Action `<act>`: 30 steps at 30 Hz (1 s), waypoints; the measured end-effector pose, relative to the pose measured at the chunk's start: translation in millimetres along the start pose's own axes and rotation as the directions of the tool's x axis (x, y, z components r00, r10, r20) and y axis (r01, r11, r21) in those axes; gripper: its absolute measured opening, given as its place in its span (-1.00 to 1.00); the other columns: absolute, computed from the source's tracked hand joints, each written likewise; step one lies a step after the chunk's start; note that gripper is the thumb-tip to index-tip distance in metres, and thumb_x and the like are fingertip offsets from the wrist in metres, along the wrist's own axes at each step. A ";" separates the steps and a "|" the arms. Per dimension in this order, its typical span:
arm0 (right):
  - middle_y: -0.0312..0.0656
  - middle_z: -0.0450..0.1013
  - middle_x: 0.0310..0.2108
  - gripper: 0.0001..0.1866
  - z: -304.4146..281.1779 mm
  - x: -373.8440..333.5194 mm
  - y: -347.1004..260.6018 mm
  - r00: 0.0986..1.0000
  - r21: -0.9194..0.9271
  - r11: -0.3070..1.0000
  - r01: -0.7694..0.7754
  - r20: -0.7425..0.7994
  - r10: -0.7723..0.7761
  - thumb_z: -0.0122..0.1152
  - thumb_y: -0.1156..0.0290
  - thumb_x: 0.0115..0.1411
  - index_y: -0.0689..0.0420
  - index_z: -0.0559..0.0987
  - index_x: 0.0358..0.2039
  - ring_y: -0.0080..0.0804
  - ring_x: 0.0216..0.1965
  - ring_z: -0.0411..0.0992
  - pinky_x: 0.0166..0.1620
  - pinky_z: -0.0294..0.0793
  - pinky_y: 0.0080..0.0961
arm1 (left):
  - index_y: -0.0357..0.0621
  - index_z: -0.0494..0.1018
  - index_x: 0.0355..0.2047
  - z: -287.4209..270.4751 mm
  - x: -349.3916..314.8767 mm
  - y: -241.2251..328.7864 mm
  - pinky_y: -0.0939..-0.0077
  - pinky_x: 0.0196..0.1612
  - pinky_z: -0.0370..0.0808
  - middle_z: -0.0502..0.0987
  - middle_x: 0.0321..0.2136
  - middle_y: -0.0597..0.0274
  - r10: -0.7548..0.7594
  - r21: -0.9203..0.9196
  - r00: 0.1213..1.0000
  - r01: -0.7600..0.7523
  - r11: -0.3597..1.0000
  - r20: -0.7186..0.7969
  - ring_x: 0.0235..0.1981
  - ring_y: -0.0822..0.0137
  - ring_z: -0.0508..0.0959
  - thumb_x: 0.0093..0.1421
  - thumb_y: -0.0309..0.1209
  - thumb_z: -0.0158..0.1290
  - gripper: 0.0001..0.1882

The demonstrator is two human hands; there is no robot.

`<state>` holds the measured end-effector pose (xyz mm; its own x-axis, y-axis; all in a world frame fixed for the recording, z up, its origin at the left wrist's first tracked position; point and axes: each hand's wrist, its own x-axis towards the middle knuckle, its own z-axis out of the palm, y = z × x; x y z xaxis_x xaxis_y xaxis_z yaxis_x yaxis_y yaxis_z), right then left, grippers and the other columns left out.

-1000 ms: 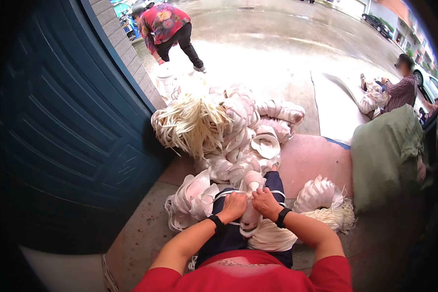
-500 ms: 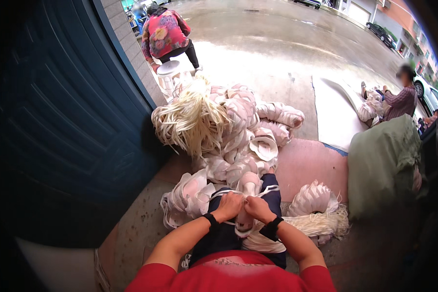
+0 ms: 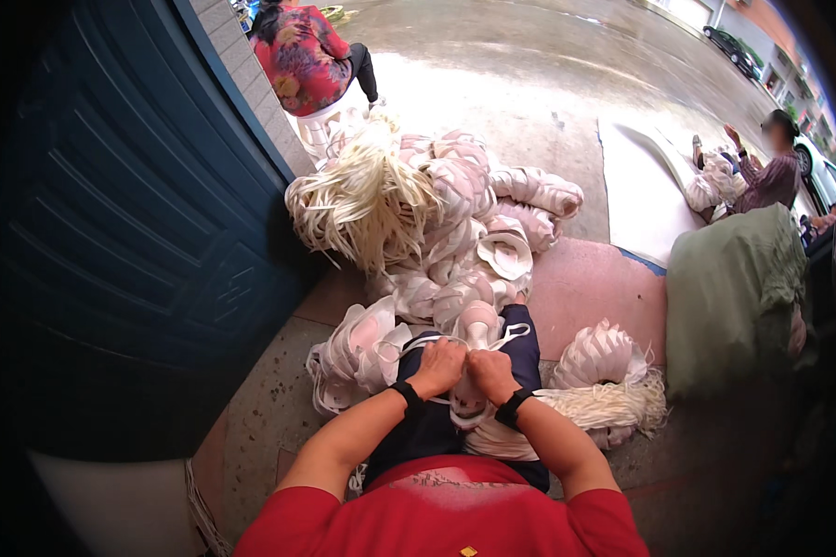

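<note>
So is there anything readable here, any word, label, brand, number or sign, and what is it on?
None can be read.
Red shirt: faint speckled marks across it, too blurred to tell if they are writing.
Blue door: small pale marks, not legible as text.
Dark car and the buildings beyond: too small and distant to read.
Pink-and-white bundle being handled: no lettering visible.

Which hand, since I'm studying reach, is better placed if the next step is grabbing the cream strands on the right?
Probably the right hand: the cream strands lie on its side, farther from the left hand. Both hands appear closed on white strip, so the right would need freeing.
</note>
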<state>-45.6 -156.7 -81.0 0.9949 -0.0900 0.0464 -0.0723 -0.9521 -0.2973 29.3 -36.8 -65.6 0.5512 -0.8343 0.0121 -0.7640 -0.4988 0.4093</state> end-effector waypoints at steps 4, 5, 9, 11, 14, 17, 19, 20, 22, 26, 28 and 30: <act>-0.11 0.40 -0.67 -0.89 -2.3 -4.4 0.9 0.999 0.067 0.998 0.015 -0.053 -0.011 -0.04 0.45 -0.06 0.16 0.46 -0.62 -0.23 -0.60 0.44 -0.57 0.40 -0.38 | -0.12 0.38 -0.52 -3.1 3.7 -1.7 0.16 -0.36 0.30 0.46 -0.50 0.12 -0.026 -0.035 0.995 0.029 0.999 0.099 -0.35 0.05 0.40 -0.04 -0.41 -0.11 -0.90; -0.10 0.41 -0.66 -0.89 -3.0 -4.5 1.5 0.994 0.110 0.991 0.083 -0.081 -0.074 -0.04 0.45 -0.06 0.16 0.45 -0.61 -0.24 -0.59 0.44 -0.57 0.40 -0.38 | -0.12 0.38 -0.52 -3.6 4.6 -2.5 0.15 -0.36 0.30 0.46 -0.50 0.12 -0.015 -0.049 0.996 0.020 0.999 0.090 -0.35 0.04 0.40 -0.04 -0.42 -0.12 -0.90; -0.12 0.41 -0.65 -0.89 -4.2 -2.3 1.6 0.997 0.036 0.997 0.070 -0.031 -0.069 -0.03 0.44 -0.06 0.15 0.46 -0.62 -0.25 -0.59 0.44 -0.58 0.40 -0.39 | -0.13 0.38 -0.55 -4.6 5.3 -3.5 0.09 -0.40 0.31 0.46 -0.54 0.09 0.025 -0.090 0.999 -0.022 0.996 0.034 -0.40 0.01 0.43 -0.05 -0.41 -0.12 -0.90; -0.11 0.41 -0.66 -0.88 -5.7 -0.3 3.2 0.997 0.033 0.997 0.066 -0.031 -0.065 -0.02 0.44 -0.06 0.15 0.46 -0.63 -0.25 -0.60 0.44 -0.58 0.40 -0.39 | -0.13 0.39 -0.56 -5.5 7.4 -2.5 0.09 -0.39 0.31 0.46 -0.54 0.08 0.005 -0.072 0.999 -0.001 0.997 0.051 -0.40 0.00 0.44 -0.04 -0.40 -0.12 -0.89; -0.11 0.41 -0.66 -0.87 -5.9 0.3 5.3 0.998 0.011 0.998 0.058 -0.014 -0.058 -0.02 0.43 -0.07 0.15 0.47 -0.65 -0.25 -0.60 0.45 -0.58 0.41 -0.39 | -0.13 0.40 -0.57 -5.9 16.0 -1.2 0.10 -0.37 0.32 0.47 -0.53 0.05 -0.045 -0.040 0.988 0.052 0.998 0.145 -0.38 0.00 0.46 -0.01 -0.37 -0.13 -0.85; -0.11 0.41 -0.66 -0.86 -4.7 -2.8 6.9 0.998 0.029 0.999 0.045 -0.048 -0.044 -0.02 0.43 -0.06 0.15 0.47 -0.66 -0.25 -0.61 0.45 -0.58 0.41 -0.39 | -0.12 0.44 -0.55 -3.0 23.1 -0.3 0.09 -0.37 0.31 0.49 -0.51 0.03 -0.130 -0.074 0.976 0.145 0.987 0.175 -0.39 0.01 0.48 0.01 -0.33 -0.14 -0.80; -0.11 0.41 -0.66 -0.86 -3.0 -4.6 7.4 0.997 0.052 0.998 0.034 -0.068 -0.030 -0.03 0.43 -0.06 0.15 0.47 -0.66 -0.25 -0.61 0.45 -0.58 0.41 -0.39 | -0.10 0.46 -0.53 0.2 27.5 -1.7 0.09 -0.39 0.30 0.50 -0.52 0.04 -0.172 -0.134 0.977 0.189 0.973 0.128 -0.40 0.02 0.49 0.02 -0.31 -0.15 -0.79; -0.10 0.41 -0.65 -0.87 -2.2 -5.2 7.9 0.998 0.062 0.998 0.013 -0.062 -0.009 -0.04 0.44 -0.05 0.16 0.46 -0.64 -0.24 -0.60 0.44 -0.57 0.41 -0.39 | -0.10 0.45 -0.51 1.9 29.5 -3.2 0.08 -0.37 0.30 0.50 -0.49 0.01 -0.208 -0.114 0.967 0.226 0.967 0.149 -0.39 0.00 0.48 0.03 -0.29 -0.15 -0.78; -0.09 0.41 -0.64 -0.87 -0.8 -6.1 8.5 0.999 0.074 0.997 -0.012 -0.050 0.016 -0.05 0.44 -0.04 0.16 0.44 -0.63 -0.23 -0.59 0.44 -0.56 0.41 -0.39 | -0.11 0.44 -0.51 5.3 31.5 -5.9 0.07 -0.37 0.29 0.49 -0.48 -0.01 -0.240 -0.103 0.958 0.258 0.961 0.156 -0.38 -0.02 0.47 0.05 -0.27 -0.15 -0.76; -0.07 0.41 -0.61 -0.89 -0.1 -5.7 9.5 0.999 0.118 0.993 -0.004 -0.037 0.009 -0.07 0.47 -0.04 0.19 0.43 -0.59 -0.21 -0.54 0.45 -0.51 0.42 -0.38 | -0.14 0.43 -0.55 9.9 32.2 -8.7 0.07 -0.39 0.29 0.49 -0.48 0.00 -0.252 -0.061 0.957 0.263 0.963 0.146 -0.39 -0.03 0.47 0.05 -0.27 -0.16 -0.75; -0.07 0.42 -0.60 -0.90 -0.6 -6.0 9.9 0.999 0.105 0.994 -0.031 -0.002 0.032 -0.06 0.50 -0.07 0.19 0.45 -0.58 -0.21 -0.52 0.46 -0.49 0.43 -0.39 | -0.15 0.42 -0.58 10.9 30.9 -7.6 0.07 -0.40 0.27 0.49 -0.51 0.02 -0.257 -0.039 0.957 0.264 0.964 0.132 -0.40 -0.01 0.47 0.05 -0.28 -0.16 -0.75; -0.05 0.41 -0.59 -0.89 -2.0 -6.5 10.1 1.000 0.124 0.992 0.011 -0.020 -0.008 -0.06 0.49 -0.07 0.20 0.45 -0.58 -0.18 -0.51 0.45 -0.48 0.43 -0.37 | -0.13 0.43 -0.58 10.1 27.0 -4.7 0.10 -0.40 0.26 0.48 -0.55 0.05 -0.233 -0.022 0.970 0.235 0.972 0.076 -0.42 0.00 0.46 0.04 -0.29 -0.15 -0.77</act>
<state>-53.0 -166.3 -82.3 0.9938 -0.0878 0.0675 -0.0523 -0.9095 -0.4124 44.4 -59.4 -76.4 0.6866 -0.7106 -0.1533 -0.6054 -0.6757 0.4206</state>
